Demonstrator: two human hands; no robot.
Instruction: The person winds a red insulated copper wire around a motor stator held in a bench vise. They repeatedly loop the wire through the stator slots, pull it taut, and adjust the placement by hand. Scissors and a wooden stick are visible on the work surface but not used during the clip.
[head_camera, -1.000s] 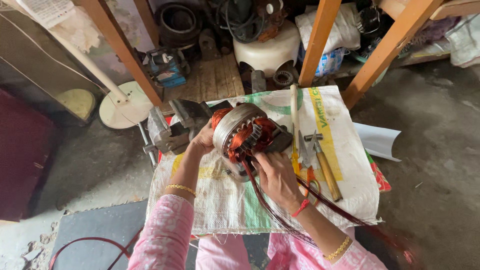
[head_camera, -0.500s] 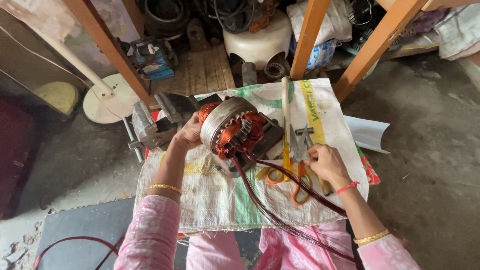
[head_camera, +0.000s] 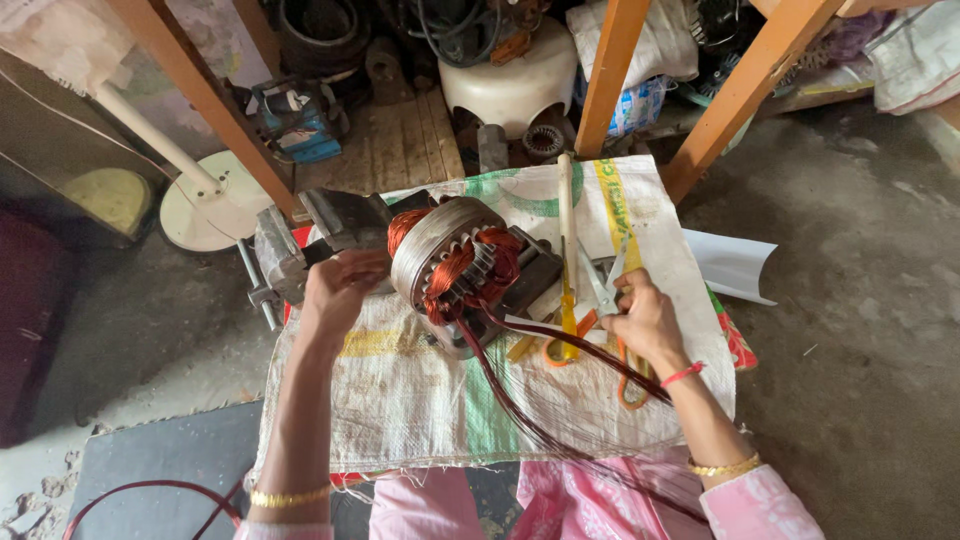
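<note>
A round motor stator (head_camera: 447, 262) with copper windings stands on a white woven sack (head_camera: 430, 400) laid over a low table. My left hand (head_camera: 338, 290) rests against the stator's left side, steadying it. Dark red wires (head_camera: 520, 390) trail from the windings down toward my lap. My right hand (head_camera: 645, 320) lies on the tools to the right of the stator, fingers closing on orange-handled scissors (head_camera: 610, 310). A long stick with a yellow-handled tool (head_camera: 567, 250) lies just left of that hand.
A metal vise (head_camera: 300, 240) sits at the table's left edge. Orange wooden legs (head_camera: 610, 70) rise behind the table. A white fan base (head_camera: 205, 205), a white stool (head_camera: 515, 80) and assorted parts crowd the floor beyond. A white sheet (head_camera: 735, 265) lies right.
My right hand has left the stator and moved right onto the tools, reaching the scissors. My left hand has stayed on the stator.
</note>
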